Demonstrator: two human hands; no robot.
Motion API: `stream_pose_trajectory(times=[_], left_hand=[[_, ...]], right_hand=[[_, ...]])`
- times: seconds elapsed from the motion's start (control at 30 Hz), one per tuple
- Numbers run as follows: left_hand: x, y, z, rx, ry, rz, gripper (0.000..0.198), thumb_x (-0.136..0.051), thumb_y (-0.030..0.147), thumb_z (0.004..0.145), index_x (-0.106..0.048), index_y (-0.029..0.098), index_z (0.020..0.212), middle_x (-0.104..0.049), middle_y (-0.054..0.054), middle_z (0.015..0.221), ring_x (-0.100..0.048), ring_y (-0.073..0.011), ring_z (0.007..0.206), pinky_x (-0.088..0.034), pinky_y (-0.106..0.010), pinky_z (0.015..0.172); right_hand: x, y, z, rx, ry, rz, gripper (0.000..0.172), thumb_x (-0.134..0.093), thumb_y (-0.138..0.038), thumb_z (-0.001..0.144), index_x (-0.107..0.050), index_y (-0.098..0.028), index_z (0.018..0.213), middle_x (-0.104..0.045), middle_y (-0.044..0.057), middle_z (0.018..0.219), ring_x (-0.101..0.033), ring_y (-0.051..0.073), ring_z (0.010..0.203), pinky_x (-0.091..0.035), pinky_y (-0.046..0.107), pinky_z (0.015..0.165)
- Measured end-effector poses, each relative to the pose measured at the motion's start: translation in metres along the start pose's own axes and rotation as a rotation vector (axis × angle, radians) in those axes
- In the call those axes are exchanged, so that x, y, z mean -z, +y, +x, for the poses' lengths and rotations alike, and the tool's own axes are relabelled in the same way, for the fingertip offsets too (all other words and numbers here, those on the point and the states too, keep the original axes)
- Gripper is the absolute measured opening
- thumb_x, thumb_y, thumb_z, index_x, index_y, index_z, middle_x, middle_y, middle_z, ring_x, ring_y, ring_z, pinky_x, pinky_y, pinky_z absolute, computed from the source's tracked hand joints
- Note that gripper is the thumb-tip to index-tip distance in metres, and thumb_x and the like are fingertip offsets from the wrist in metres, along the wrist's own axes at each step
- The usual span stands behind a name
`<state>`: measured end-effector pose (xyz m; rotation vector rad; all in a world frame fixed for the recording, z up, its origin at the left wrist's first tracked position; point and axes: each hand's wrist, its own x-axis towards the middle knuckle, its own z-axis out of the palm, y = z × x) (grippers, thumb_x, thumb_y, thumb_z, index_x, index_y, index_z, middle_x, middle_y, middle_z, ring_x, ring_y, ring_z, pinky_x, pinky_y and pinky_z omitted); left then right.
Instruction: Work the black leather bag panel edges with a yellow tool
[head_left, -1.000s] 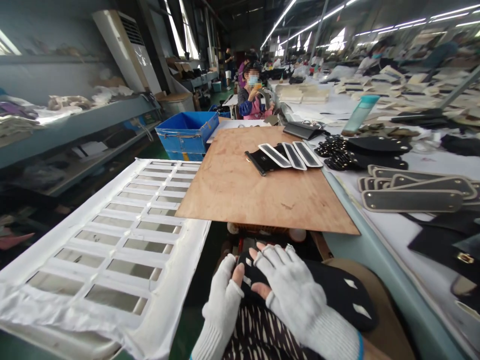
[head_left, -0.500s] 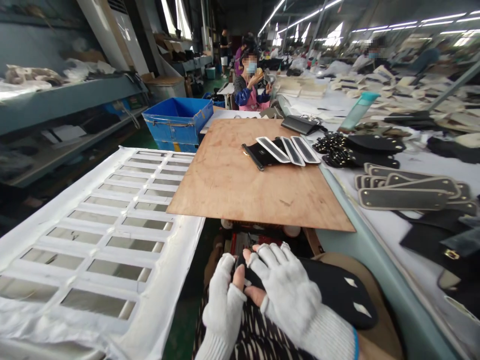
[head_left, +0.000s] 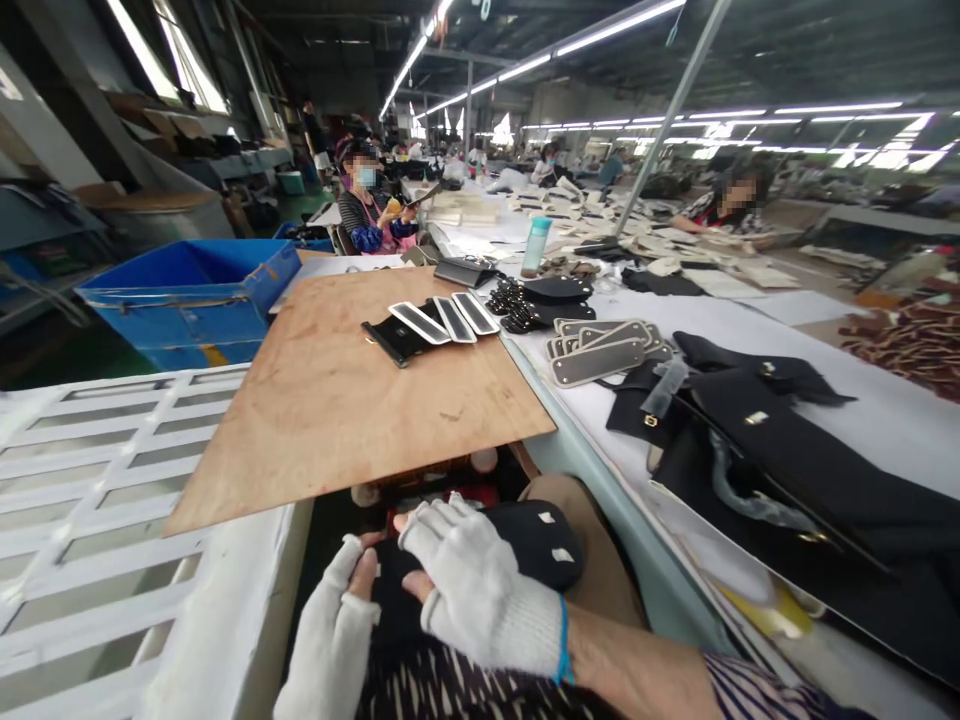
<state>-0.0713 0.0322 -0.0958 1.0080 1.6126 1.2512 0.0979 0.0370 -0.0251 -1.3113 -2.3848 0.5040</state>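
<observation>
A long black panel with rounded ends lies across my lap, with small white tabs near its right end. My left hand, in a white fingerless glove, grips its left edge, thumb on top and the fingers partly hidden. Flat on the middle of the panel rests my right hand, gloved alike, its fingers stretched out and its thumb pointing left. The panel's far middle edge is hidden under the right hand.
Ahead is a wooden board bearing black-and-white strips. A white slatted rack and blue bin stand left. Right, a white-covered table carries grey strips and black bag pieces. Co-workers sit beyond.
The view has turned right, showing more of the right-hand table. The right hand still lies on the panel and the left still grips its edge.
</observation>
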Motion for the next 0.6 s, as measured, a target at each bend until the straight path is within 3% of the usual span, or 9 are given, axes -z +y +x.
stream_pose_trajectory(times=[0.17, 0.3, 0.4, 0.53, 0.6], left_hand=[[0.001, 0.018, 0.003, 0.040, 0.009, -0.010, 0.026, -0.067, 0.044, 0.075, -0.070, 0.019, 0.072, -0.071, -0.006, 0.073, -0.067, -0.0233, 0.071, -0.057, -0.031, 0.069], [-0.001, 0.023, 0.002, 0.060, 0.012, 0.022, 0.023, -0.066, 0.042, 0.076, -0.069, 0.020, 0.071, -0.071, -0.006, 0.076, -0.068, -0.0253, 0.083, -0.056, -0.030, 0.077], [0.002, 0.030, -0.007, 0.076, 0.017, 0.056, 0.025, -0.065, 0.043, 0.080, -0.070, 0.019, 0.076, -0.071, -0.005, 0.081, -0.069, -0.0261, 0.091, -0.056, -0.030, 0.080], [0.007, 0.057, -0.028, 0.044, 0.026, 0.080, 0.027, -0.062, 0.042, 0.092, -0.067, 0.018, 0.101, -0.070, -0.006, 0.105, -0.066, -0.0202, 0.094, -0.057, -0.039, 0.084], [0.008, 0.069, -0.036, -0.005, 0.031, 0.078, 0.033, -0.063, 0.042, 0.092, -0.063, 0.017, 0.114, -0.066, -0.008, 0.116, -0.065, -0.0217, 0.100, -0.057, -0.042, 0.086]], right_hand=[[0.012, 0.032, -0.013, -0.122, 0.046, -0.041, 0.029, -0.064, -0.023, 0.087, -0.061, -0.021, 0.116, -0.067, 0.004, 0.114, -0.059, 0.022, 0.107, -0.037, 0.038, 0.106], [0.023, 0.043, -0.016, -0.230, 0.078, -0.053, 0.012, -0.062, -0.022, 0.089, -0.063, -0.022, 0.102, -0.069, 0.002, 0.105, -0.062, 0.021, 0.099, -0.039, 0.037, 0.101], [0.015, 0.042, -0.018, -0.239, 0.100, -0.090, 0.006, -0.059, -0.019, 0.090, -0.063, -0.022, 0.095, -0.069, 0.001, 0.097, -0.063, 0.021, 0.093, -0.043, 0.037, 0.096], [-0.013, 0.051, -0.024, -0.192, 0.211, -0.329, 0.013, -0.059, -0.022, 0.090, -0.066, -0.021, 0.100, -0.070, 0.006, 0.097, -0.064, 0.026, 0.091, -0.045, 0.048, 0.098], [-0.016, 0.068, -0.022, -0.099, 0.204, -0.493, 0.027, -0.070, -0.034, 0.083, -0.069, -0.019, 0.105, -0.071, 0.011, 0.096, -0.065, 0.032, 0.090, -0.048, 0.056, 0.095]])
